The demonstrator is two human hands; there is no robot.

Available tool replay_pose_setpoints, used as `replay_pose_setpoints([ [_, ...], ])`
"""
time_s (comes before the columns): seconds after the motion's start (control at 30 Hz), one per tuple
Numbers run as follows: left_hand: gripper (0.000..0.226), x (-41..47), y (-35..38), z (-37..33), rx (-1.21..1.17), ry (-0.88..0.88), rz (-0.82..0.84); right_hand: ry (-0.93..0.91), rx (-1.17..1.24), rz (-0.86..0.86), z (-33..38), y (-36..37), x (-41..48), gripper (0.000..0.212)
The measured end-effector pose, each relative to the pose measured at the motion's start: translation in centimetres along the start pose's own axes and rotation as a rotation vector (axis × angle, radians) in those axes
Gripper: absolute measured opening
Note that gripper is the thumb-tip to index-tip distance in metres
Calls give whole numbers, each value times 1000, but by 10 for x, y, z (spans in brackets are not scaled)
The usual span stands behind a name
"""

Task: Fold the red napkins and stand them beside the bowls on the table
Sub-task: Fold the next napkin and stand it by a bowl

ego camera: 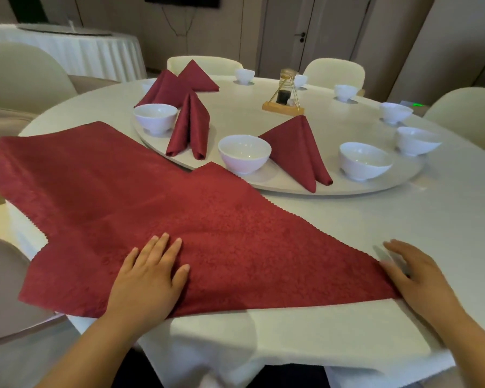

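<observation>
Pressing flat with straight fingers, the left hand [149, 275] rests on the red napkin [221, 233], spread as a triangle at the near edge of the table [403, 208]; the right hand [415, 273], fingers loosely extended, touches its right corner, gripping nothing.

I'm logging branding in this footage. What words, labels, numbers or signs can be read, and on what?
No readable text anywhere.
Small glass jar on the wooden stand: any label too blurred to read.
Green glowing light at the far right: no characters legible.
Flat red cloth napkin and white ceramic bowls: no lettering visible.
</observation>
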State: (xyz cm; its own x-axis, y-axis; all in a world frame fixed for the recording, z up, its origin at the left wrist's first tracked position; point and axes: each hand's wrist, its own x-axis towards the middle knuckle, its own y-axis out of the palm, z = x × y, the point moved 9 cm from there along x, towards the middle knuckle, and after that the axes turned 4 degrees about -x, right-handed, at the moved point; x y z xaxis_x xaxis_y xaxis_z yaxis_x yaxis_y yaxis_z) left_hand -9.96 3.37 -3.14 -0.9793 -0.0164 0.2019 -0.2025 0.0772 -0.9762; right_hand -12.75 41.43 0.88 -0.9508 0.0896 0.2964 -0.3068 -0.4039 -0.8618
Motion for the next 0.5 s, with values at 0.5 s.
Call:
replay_pose_setpoints([
  [0.5, 99, -2, -3, 3, -160, -74, 58, -237, -219, 39, -19, -27, -16, 43],
])
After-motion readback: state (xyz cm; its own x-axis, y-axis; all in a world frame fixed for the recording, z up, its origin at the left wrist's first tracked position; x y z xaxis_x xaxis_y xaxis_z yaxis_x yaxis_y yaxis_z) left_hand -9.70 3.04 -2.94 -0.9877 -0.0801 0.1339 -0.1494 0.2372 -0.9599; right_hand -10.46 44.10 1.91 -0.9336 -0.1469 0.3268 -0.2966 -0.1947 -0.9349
